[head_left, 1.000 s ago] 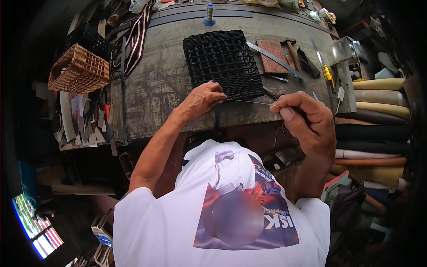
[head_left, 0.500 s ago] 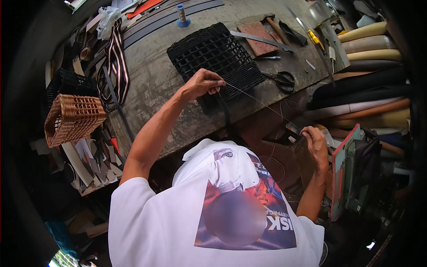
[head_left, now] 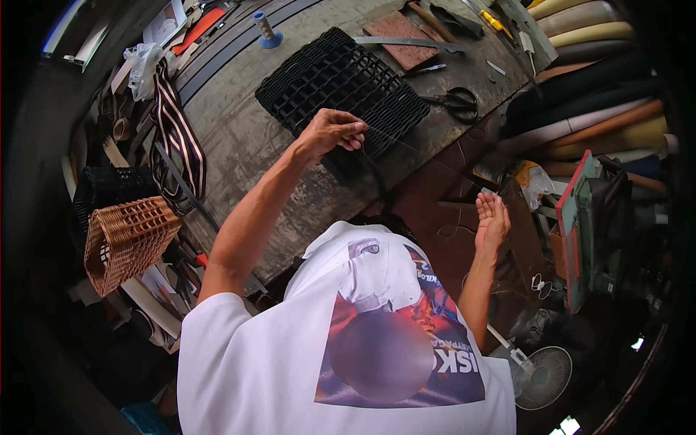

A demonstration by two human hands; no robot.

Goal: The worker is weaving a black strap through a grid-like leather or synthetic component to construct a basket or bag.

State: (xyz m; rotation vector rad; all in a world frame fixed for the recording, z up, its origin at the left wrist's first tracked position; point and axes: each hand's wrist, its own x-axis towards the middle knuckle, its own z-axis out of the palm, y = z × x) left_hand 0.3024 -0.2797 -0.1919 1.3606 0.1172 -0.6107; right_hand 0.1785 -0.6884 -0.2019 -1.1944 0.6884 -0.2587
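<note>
My left hand (head_left: 335, 136) is closed in a pinch on a thin thread (head_left: 417, 149), just over the near edge of a black woven basket (head_left: 326, 80). From there the thread slants down and right to my right hand (head_left: 491, 221), which is off the table's edge. Its palm is turned up and its fingers lie close together, with the thread at their tips; the exact grip there is too small to see. A dark strap (head_left: 375, 174) hangs below my left hand by the table edge. The basket rests on the worn table (head_left: 232, 130).
Behind the basket stand a thread spool (head_left: 267, 32), a steel ruler (head_left: 406, 43) and a reddish block (head_left: 399, 29). Scissors (head_left: 458, 104) lie right of it. A brown woven basket (head_left: 130, 239) sits at left, material rolls (head_left: 580, 109) at right, a fan (head_left: 544, 377) at lower right.
My right hand has moved left and slightly up, its palm turning upward and fingers straightening. My left hand keeps its pinch. The view has shifted, bringing the fan into sight.
</note>
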